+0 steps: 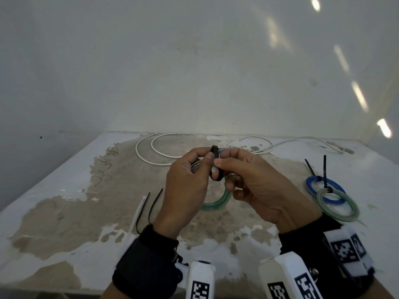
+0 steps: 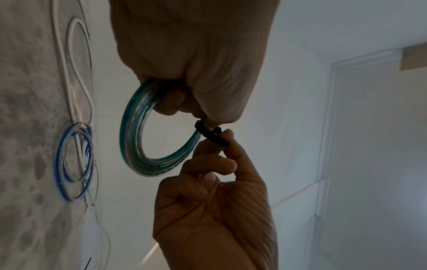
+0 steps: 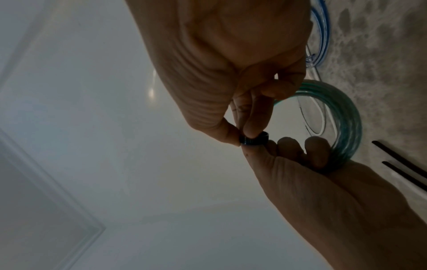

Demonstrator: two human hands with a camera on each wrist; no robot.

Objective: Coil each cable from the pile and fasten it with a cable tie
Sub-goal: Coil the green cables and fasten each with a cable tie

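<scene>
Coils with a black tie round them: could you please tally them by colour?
Green: 2, the held coil and the table coil
Blue: 1, the blue coil
Total: 3

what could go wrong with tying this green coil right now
1. The left hand grips only one side of the green coil, so its loops may spring loose.
2. The right hand pinches the black cable tie at the fingertips only; it might slip before locking.
</scene>
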